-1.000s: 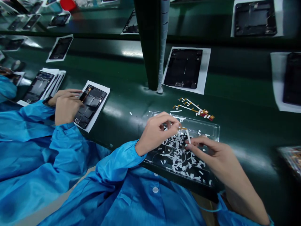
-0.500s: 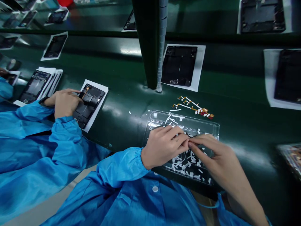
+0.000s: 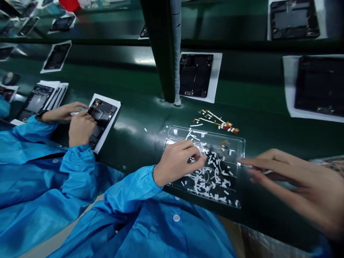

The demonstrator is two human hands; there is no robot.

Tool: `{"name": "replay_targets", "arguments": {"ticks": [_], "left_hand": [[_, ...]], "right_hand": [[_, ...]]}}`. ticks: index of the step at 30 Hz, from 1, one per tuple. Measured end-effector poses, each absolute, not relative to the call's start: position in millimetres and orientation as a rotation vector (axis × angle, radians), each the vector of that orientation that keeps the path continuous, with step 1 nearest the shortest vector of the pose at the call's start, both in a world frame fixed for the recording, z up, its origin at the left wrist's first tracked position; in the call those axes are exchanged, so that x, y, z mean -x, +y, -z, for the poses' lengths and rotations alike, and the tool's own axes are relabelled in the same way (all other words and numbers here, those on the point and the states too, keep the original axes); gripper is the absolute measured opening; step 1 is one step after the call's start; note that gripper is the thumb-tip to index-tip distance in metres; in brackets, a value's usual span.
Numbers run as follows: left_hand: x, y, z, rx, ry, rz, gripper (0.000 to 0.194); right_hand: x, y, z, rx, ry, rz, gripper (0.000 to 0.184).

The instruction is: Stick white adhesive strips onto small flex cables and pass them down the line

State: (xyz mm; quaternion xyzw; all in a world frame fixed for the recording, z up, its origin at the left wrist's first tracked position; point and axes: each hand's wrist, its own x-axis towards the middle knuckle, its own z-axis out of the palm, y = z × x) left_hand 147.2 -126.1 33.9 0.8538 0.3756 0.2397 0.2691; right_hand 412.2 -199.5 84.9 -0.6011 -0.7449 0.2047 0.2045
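Note:
A clear plastic tray (image 3: pixel 236 143) holding several white paper scraps (image 3: pixel 212 177) lies on the green belt in front of me. My left hand (image 3: pixel 176 161) rests over the tray's left half with its fingers curled in a pinch. What they hold is too small to name. My right hand (image 3: pixel 298 182) is out to the right of the tray, fingers stretched and blurred by motion, with a pale sliver showing between them. Several orange and white flex strips (image 3: pixel 215 121) lie on the belt just beyond the tray.
On my left a co-worker in a blue coat has both hands on an open device (image 3: pixel 104 113) on a white sheet, with a stack of devices (image 3: pixel 40 98) beyond. A green post (image 3: pixel 161 53) stands mid-belt. More dark devices (image 3: pixel 195 74) (image 3: pixel 319 86) lie on white sheets.
My hands were pinched together over the tray. They have now parted: the right hand has swung out to the right and the left stays over the tray. The view has shifted slightly.

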Motion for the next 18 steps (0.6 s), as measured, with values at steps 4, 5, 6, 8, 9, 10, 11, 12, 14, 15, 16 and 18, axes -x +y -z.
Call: {"name": "replay_targets", "arguments": {"ticks": [4,5,6,8,9,10,11,12,14,15,16,18], "left_hand": [[-162.8,-126.9,-52.9,-1.950,0.760,-0.673,0.023],[-165.8,-127.2,-54.3,-1.912,0.729,-0.678,0.024],[-167.9,-127.3,-54.4,-1.882,0.718,-0.689,0.021],[-169.3,-127.5,-51.9,-1.830,0.729,-0.718,0.013],[-168.9,-127.5,-50.2,-1.808,0.754,-0.730,0.010],[-168.0,-127.6,-48.6,-1.788,0.786,-0.740,0.008],[-166.9,-127.7,-47.2,-1.769,0.819,-0.748,0.006],[-166.0,-127.9,-46.2,-1.752,0.846,-0.754,0.006],[-164.9,-128.3,-45.7,-1.736,0.877,-0.766,0.007],[-165.0,-128.5,-46.0,-1.740,0.881,-0.774,0.009],[-165.4,-128.7,-46.5,-1.751,0.880,-0.780,0.010],[-167.0,-128.9,-47.7,-1.775,0.880,-0.788,0.010]], "right_hand": [[-395.5,-181.0,-88.7,1.532,-2.223,-0.865,0.062],[-391.2,-178.0,-88.0,1.553,-2.227,-0.904,0.070],[-387.5,-175.7,-86.8,1.558,-2.231,-0.924,0.075],[-382.6,-172.8,-84.0,1.520,-2.224,-0.916,0.077],[-381.2,-172.1,-82.8,1.491,-2.216,-0.895,0.074],[-380.5,-171.7,-82.1,1.460,-2.208,-0.851,0.070],[-380.0,-171.9,-81.9,1.439,-2.198,-0.797,0.065],[-379.7,-172.4,-82.2,1.434,-2.191,-0.740,0.060],[-378.8,-174.4,-84.1,1.437,-2.183,-0.629,0.053],[-378.0,-175.4,-85.4,1.438,-2.177,-0.589,0.051],[-377.2,-176.3,-86.6,1.438,-2.169,-0.562,0.048],[-375.3,-177.2,-88.1,1.435,-2.149,-0.545,0.044]]}}
